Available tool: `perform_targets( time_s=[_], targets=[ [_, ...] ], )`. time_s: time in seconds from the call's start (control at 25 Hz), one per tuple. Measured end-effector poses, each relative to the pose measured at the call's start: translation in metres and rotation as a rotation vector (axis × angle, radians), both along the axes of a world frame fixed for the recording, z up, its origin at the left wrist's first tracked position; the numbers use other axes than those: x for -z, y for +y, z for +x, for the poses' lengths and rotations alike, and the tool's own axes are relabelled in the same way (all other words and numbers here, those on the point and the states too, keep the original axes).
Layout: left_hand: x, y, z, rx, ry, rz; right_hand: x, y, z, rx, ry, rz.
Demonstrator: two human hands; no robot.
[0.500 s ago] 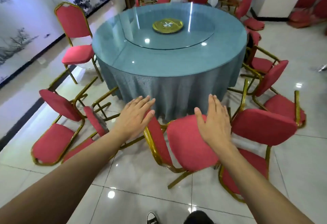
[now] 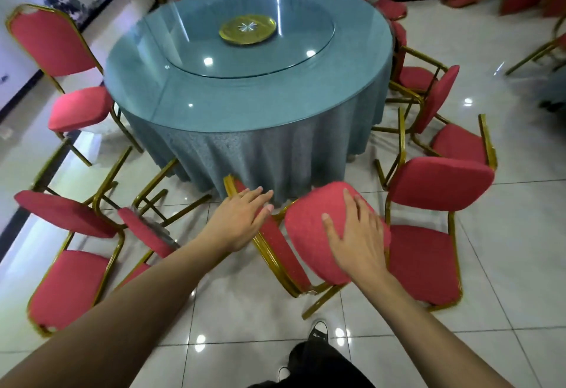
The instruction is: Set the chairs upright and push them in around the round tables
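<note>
Red padding covers the tipped chair (image 2: 306, 234) lying on its side on the tiled floor (image 2: 232, 311), just in front of the round desk (image 2: 245, 87). Right hand (image 2: 356, 240) lies flat on its seat cushion, grip spread; left hand (image 2: 242, 222) rests on the backrest, fingers straight. Other toppled chairs (image 2: 428, 234) lie beside.

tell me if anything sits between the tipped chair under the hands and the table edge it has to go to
Nothing visible does. The tipped chair lies right at the tablecloth of the round table, left hand on its backrest, right hand on its seat.
</note>
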State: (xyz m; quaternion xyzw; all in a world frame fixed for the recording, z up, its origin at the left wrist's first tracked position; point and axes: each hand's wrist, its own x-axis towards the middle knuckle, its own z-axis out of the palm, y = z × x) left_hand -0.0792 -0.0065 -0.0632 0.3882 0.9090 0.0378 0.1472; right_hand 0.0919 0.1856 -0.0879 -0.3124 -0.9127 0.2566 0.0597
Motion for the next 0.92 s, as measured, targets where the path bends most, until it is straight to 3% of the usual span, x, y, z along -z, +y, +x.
perform_targets(
  time_s=[0.36, 0.64, 0.92],
  targets=[
    [0.044, 0.002, -0.049, 0.131, -0.038, -0.14, 0.057, -0.044, -0.009, -0.087, -0.203, -0.13],
    [0.059, 0.002, -0.1, 0.359, -0.045, -0.167, 0.072, -0.086, -0.014, 0.083, -0.239, -0.305],
    [0.071, -0.008, -0.135, 0.509, -0.128, -0.02, 0.077, -0.155, -0.035, 0.287, -0.172, -0.348]
  ],
)
